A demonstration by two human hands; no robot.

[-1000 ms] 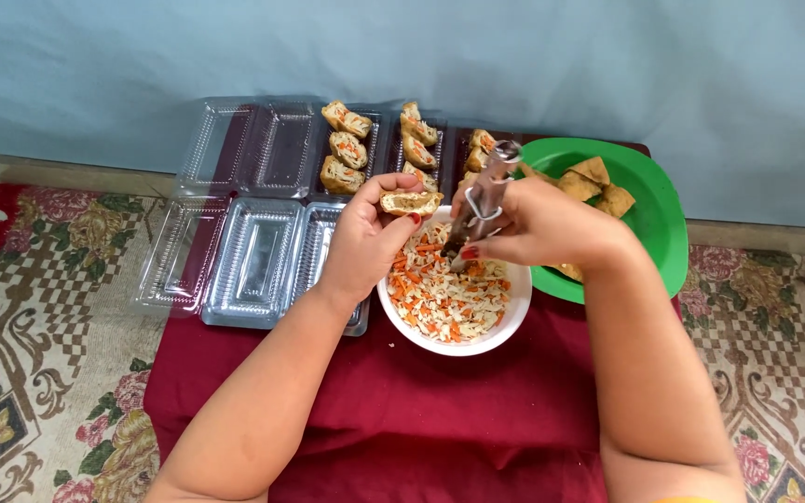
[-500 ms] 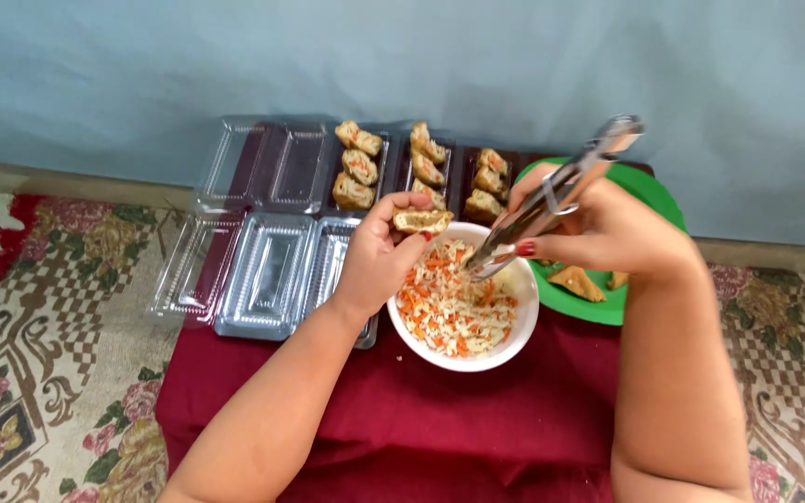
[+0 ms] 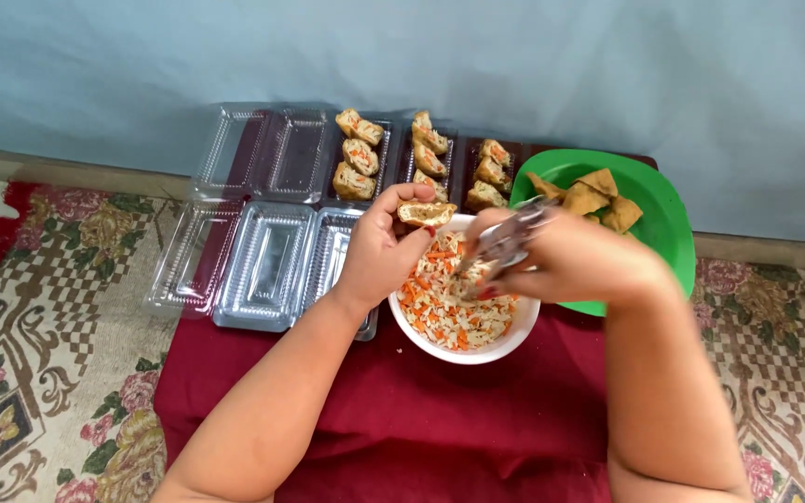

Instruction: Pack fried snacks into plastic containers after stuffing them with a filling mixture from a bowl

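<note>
My left hand [image 3: 382,244] holds a split piece of fried tofu [image 3: 426,213] over the far rim of a white bowl [image 3: 505,341]. The bowl holds shredded orange and pale vegetable filling [image 3: 449,303]. My right hand [image 3: 578,261] grips metal tongs [image 3: 505,244], blurred, with their tips down in the filling. A green plate [image 3: 665,222] with several fried tofu pieces [image 3: 598,197] lies just behind my right hand.
Clear plastic boxes lie at the back left: several empty ones [image 3: 267,261] and three holding filled tofu [image 3: 358,154]. All of it rests on a dark red cloth [image 3: 440,419] over a patterned rug [image 3: 39,363]. A pale blue wall [image 3: 402,56] stands behind.
My right hand has swung the tongs down from raised above the bowl into the filling. The left hand keeps the tofu piece at the bowl's far rim.
</note>
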